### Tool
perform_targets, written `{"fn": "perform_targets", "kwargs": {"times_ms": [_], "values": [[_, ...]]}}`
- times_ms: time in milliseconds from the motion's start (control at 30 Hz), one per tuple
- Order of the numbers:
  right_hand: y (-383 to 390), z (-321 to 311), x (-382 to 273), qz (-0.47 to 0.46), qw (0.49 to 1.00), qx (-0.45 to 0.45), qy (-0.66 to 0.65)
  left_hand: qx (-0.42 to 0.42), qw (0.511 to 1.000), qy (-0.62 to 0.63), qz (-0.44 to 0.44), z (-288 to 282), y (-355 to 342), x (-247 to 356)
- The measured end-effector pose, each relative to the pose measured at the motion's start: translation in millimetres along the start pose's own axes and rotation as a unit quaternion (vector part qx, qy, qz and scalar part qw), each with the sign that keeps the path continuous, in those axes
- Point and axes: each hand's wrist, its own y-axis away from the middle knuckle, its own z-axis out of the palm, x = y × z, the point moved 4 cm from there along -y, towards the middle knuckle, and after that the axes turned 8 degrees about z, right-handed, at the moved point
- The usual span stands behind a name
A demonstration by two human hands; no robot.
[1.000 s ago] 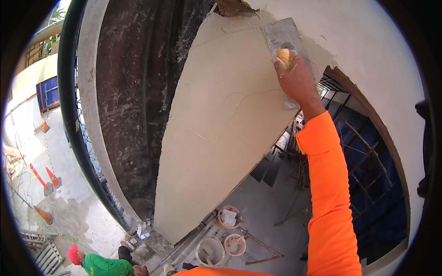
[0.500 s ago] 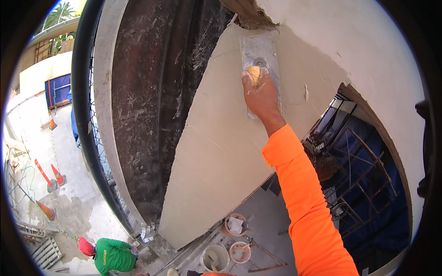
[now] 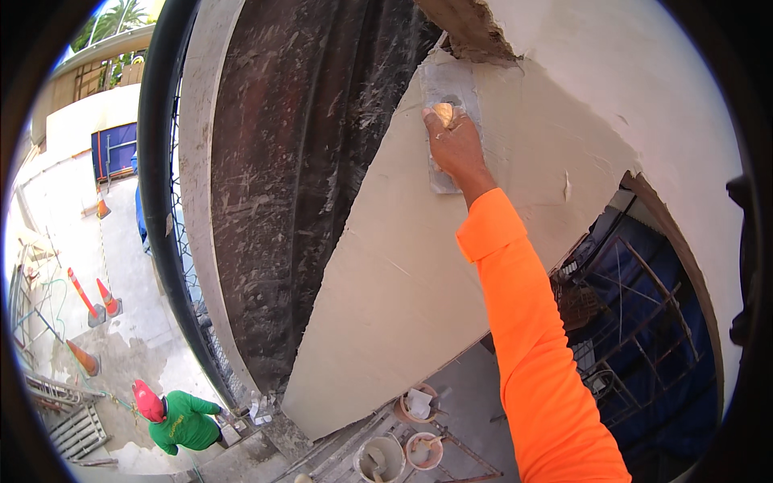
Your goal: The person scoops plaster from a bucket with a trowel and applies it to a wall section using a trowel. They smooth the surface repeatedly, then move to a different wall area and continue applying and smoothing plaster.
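My right hand (image 3: 462, 151), at the end of an orange sleeve, is closed around the wooden handle of a rectangular plastering trowel (image 3: 448, 80). The trowel's flat blade lies against a beige plastered surface (image 3: 378, 274), near its upper left edge. Smooth plaster covers this slanted face, with a small raised streak to the right of my forearm. Just above the blade is a rough, brownish broken edge (image 3: 483, 36). My left hand does not show.
Dark stained boarding (image 3: 282, 161) borders the plaster on the left. Below stand buckets, one holding grey mix (image 3: 378, 460), beside metal scaffold frames. An opening at right shows scaffolding and blue sheeting (image 3: 644, 362). A person in green (image 3: 192, 423) and traffic cones (image 3: 83, 358) are far below left.
The trowel has shifted left across the plaster toward the dark boarding's edge, my right hand still gripping it. The view has shifted slightly. The person in green has turned and moved.
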Motion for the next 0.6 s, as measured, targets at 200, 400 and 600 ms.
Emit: {"fn": "perform_targets", "kwargs": {"times_ms": [200,400,600], "values": [[-4,41,-9,0.049,0.989,-0.105,0.092,0.044,0.991,-0.096,0.079,33,-22,5],[47,73,3,0.070,0.962,-0.179,0.193,0.158,0.973,-0.108,0.126,51,-17,8],[114,118,46,0.084,0.927,-0.270,0.245,0.264,0.916,0.295,-0.070,49,-15,-20]]}}
